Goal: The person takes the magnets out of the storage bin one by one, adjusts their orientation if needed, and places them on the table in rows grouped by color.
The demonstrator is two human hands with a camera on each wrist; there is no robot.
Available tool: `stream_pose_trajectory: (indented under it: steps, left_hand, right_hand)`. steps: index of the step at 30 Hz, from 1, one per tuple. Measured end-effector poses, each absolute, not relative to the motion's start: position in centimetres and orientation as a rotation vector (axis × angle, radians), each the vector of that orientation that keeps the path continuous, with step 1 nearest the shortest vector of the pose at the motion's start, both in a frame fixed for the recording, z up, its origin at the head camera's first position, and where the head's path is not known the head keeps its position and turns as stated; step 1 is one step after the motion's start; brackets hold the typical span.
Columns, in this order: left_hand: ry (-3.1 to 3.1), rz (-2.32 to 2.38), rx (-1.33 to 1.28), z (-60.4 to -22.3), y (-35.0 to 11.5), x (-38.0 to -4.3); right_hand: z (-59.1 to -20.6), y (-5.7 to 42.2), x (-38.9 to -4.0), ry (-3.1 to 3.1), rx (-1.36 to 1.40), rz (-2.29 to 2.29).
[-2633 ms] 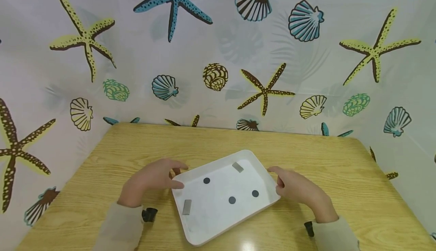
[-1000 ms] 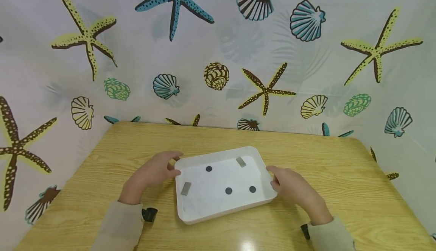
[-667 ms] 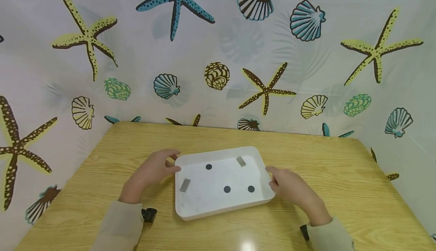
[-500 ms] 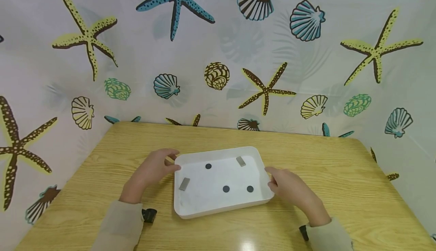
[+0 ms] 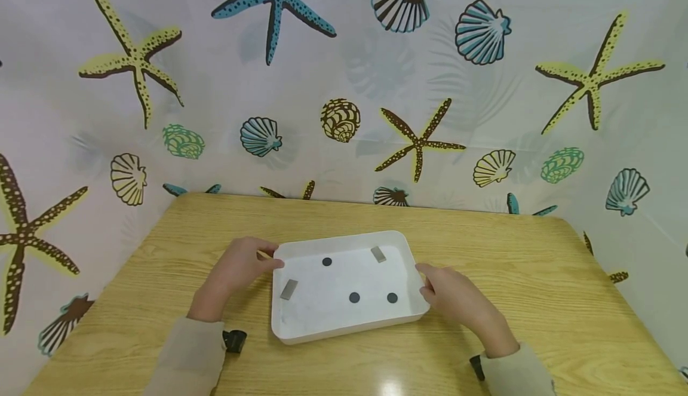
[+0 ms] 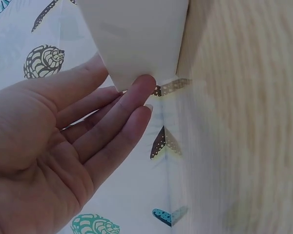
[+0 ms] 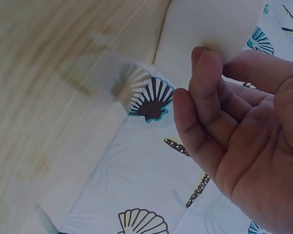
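Facing each other, left fingers (image 6: 129,99) and right fingers (image 7: 207,87) pinch the tray's (image 5: 341,279) edges; table (image 5: 543,282) extends all around.

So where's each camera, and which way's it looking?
Head: worn on the head, facing forward and down at the tray; left hand, right hand and sleeves show.
Left wrist: worn there, facing the left hand at the tray; only that hand shows.
Right wrist: worn there, facing the right hand at the tray; only that hand shows.
Both wrist views share the tray and cloth.
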State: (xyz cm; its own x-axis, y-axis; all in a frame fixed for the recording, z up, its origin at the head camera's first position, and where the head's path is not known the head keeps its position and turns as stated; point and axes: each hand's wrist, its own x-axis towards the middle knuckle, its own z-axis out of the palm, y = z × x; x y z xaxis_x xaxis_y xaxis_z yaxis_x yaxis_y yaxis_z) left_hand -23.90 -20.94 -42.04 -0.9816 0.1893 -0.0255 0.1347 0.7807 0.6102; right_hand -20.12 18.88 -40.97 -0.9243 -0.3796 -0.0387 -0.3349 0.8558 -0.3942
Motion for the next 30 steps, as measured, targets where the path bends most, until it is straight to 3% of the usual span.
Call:
stream_pose_trajectory:
  steps: [17,30]
  left_hand:
    - [2.733,1.014,0.403,-42.5,-20.9,-23.9]
    - [2.648,0.935,0.453,-41.7,-20.8,-22.2]
  right_hand:
    - [-41.3,18.3,-20.3,2.888,-0.499,-0.671]
    - [-41.4,17.8,-20.0,2.868,-0.489,-0.764]
